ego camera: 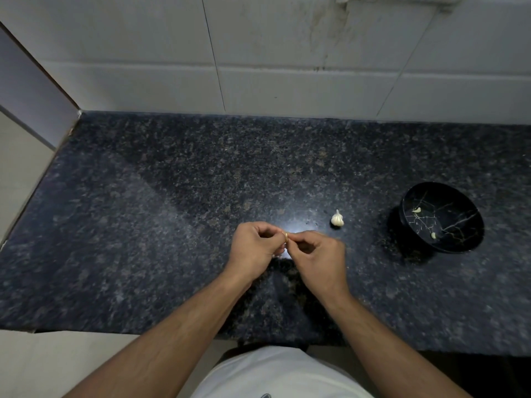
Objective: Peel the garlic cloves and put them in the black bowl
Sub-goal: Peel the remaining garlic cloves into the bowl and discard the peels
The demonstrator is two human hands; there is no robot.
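Note:
A small garlic clove [286, 236] is pinched between the fingertips of my left hand [255, 248] and my right hand [316, 254], which meet just above the dark granite counter [172, 225]. Most of the clove is hidden by my fingers. A white garlic bulb [337, 219] stands on the counter just beyond my right hand. The black bowl [448, 222] with gold veining sits at the right, tilted toward me. Two pale peeled cloves [416, 210] lie inside it, the second clove [433, 235] nearer the front rim.
A white tiled wall [287, 67] runs along the back of the counter. The counter ends at the left edge beside a pale floor [17, 168]. The front edge lies close to my white shirt [281, 374].

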